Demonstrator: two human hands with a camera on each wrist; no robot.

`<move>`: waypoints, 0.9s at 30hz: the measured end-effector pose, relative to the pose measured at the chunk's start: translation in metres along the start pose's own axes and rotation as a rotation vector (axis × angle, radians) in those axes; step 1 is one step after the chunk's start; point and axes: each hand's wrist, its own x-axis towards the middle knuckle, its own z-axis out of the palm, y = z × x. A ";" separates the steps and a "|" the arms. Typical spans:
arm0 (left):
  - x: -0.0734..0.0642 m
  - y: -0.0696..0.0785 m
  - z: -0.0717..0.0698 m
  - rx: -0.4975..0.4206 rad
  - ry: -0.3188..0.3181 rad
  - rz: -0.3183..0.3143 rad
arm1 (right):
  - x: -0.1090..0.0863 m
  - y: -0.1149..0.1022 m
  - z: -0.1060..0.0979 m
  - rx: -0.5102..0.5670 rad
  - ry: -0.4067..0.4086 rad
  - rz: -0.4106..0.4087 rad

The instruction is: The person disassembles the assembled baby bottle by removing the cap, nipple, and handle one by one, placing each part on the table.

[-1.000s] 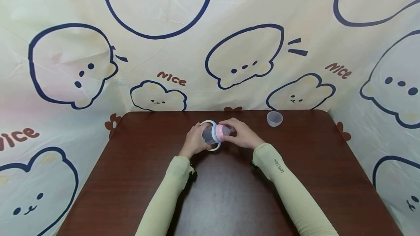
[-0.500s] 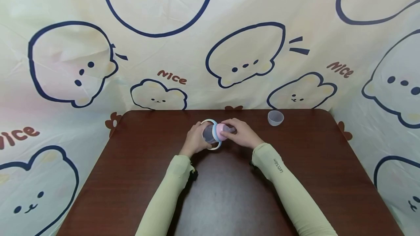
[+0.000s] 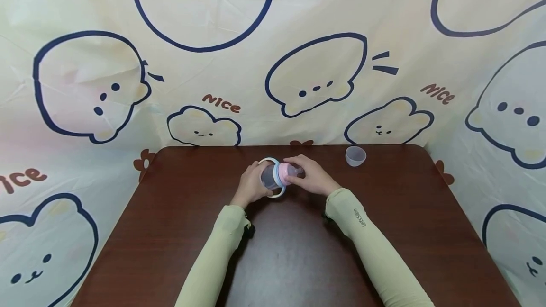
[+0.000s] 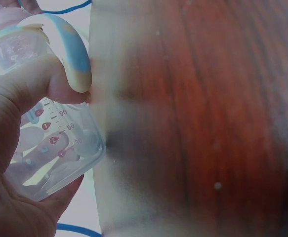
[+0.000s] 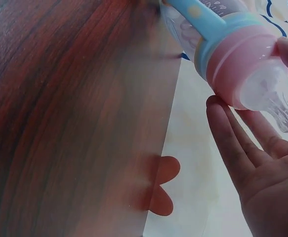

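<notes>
A baby bottle (image 3: 269, 177) lies tilted over the table (image 3: 273, 255), teat (image 5: 282, 117) pointing right. The left hand (image 3: 250, 183) wraps its body; the right hand (image 3: 314, 175) pinches the pink collar (image 5: 237, 64). Within the last second the right thumb shifted slightly; the collar remains seated, so little seems altered. A cup (image 3: 356, 157) stands farther right.

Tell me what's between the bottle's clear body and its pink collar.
The right wrist view shows a light blue ring between the clear body and pink collar.
</notes>
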 end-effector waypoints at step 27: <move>0.001 -0.004 0.001 0.005 0.013 0.020 | -0.002 -0.004 0.001 -0.023 0.039 0.099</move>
